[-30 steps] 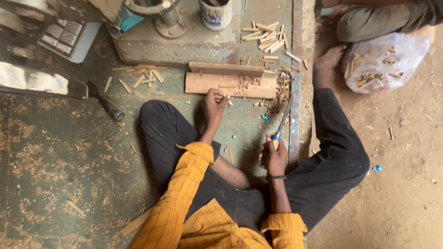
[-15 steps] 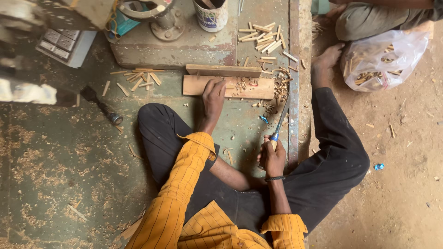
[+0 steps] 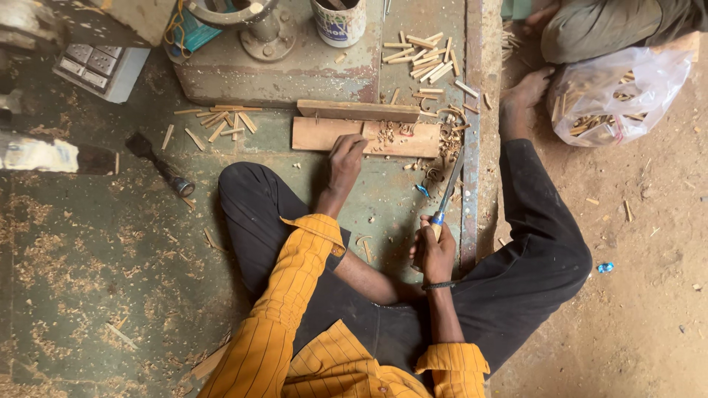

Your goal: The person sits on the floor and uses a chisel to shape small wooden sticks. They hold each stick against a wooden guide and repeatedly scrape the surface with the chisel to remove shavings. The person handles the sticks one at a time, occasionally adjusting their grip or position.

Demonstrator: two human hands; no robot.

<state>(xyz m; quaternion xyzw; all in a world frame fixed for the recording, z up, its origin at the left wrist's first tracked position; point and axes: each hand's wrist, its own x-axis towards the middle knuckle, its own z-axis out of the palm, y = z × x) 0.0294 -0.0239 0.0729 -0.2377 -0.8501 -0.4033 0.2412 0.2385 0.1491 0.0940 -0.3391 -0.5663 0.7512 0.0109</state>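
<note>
While I sit cross-legged on the floor, my right hand (image 3: 435,250) is nearest me, fingers wrapped tight round the handle of a chisel (image 3: 447,193) whose blade slants up and away toward the curled shavings (image 3: 442,151). Further out, my left hand (image 3: 345,158) reaches past my knee; its fingers are bent and press down on the near edge of a flat wooden board (image 3: 324,134), gripping nothing. A narrower strip of wood (image 3: 358,110) lies just behind that board, touching it. Left of them, small wood sticks (image 3: 221,121) lie scattered. A hammer (image 3: 158,163) lies well apart to the left. Farthest off: a heap of cut sticks (image 3: 424,63), a paint can (image 3: 339,21), and, right, a plastic bag (image 3: 616,96) beside another person's foot (image 3: 525,96).
</note>
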